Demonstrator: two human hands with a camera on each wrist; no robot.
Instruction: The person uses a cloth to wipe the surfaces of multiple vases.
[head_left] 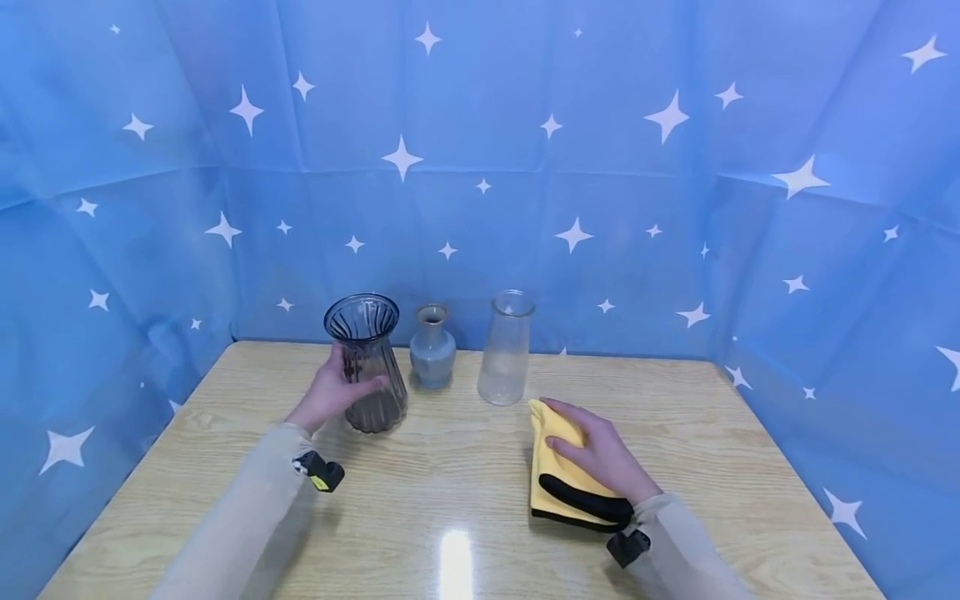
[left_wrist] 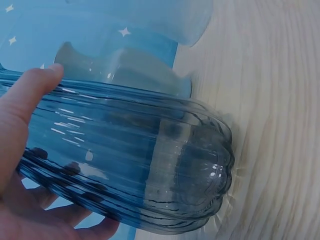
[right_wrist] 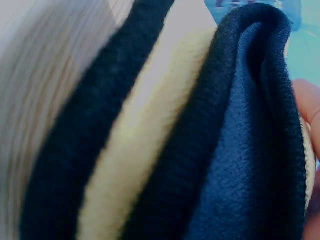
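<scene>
My left hand [head_left: 341,392] grips a ribbed, dark-tinted glass vase [head_left: 378,375] with a flared rim. Thumb and fingers curl round its sides. In the left wrist view the vase [left_wrist: 130,155] spans the frame, its scalloped base close to the wood; whether it touches, I cannot tell. On the right, my right hand [head_left: 600,446] holds a folded yellow cloth [head_left: 551,467] with black edging, thumb on its upper face. The cloth's dark fold [right_wrist: 240,140] fills much of the right wrist view, hiding most of that hand.
A small blue-grey ceramic vase [head_left: 432,354] stands just right of the ribbed one. Beside it is a clear, tapered glass vase [head_left: 504,354]. All are on a light wood-grain table [head_left: 420,492], bordered by a blue curtain [head_left: 480,208] with white stars.
</scene>
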